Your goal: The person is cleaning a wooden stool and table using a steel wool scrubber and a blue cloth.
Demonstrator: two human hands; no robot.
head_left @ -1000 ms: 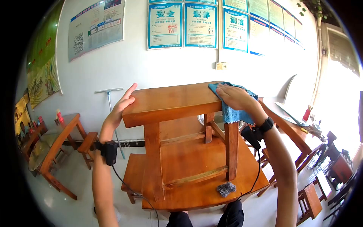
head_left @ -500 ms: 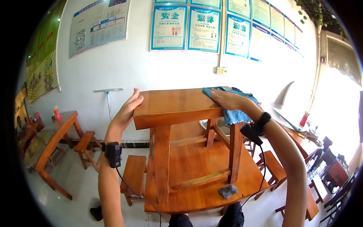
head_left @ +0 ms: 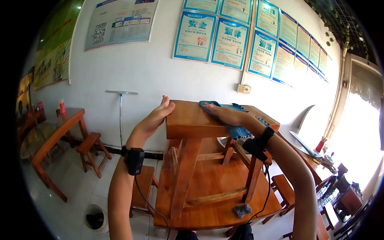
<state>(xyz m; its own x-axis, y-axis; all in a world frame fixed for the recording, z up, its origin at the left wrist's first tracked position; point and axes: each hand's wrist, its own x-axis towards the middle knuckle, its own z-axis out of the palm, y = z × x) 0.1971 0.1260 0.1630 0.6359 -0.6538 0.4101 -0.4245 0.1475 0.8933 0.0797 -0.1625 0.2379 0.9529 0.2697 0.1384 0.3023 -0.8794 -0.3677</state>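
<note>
A brown wooden stool point(head_left: 186, 114) stands upright on a wooden table point(head_left: 220, 176). My left hand point(head_left: 156, 116) holds the stool by the left end of its seat, the thumb near the top corner and the other fingers partly hidden. A blue cloth point(head_left: 239, 133) lies across the seat and hangs over its front edge. On the cloth my right hand point(head_left: 226, 115) lies flat, fingers stretched toward the left. A grey steel wool scrubber point(head_left: 243, 210) rests on the table near the stool's right front leg.
Behind the stool is a partly hidden metal basin point(head_left: 222, 141). Small stools point(head_left: 91, 148) stand around, and another table point(head_left: 60, 130) is at the left. A squeegee point(head_left: 121, 94) leans on the wall. A bucket point(head_left: 96, 218) sits on the floor. Cables hang from both wrist devices.
My right hand and the cloth have slid left along the seat, closer to my left hand. My left hand stays at the seat's left end. The view has tilted and shifted.
</note>
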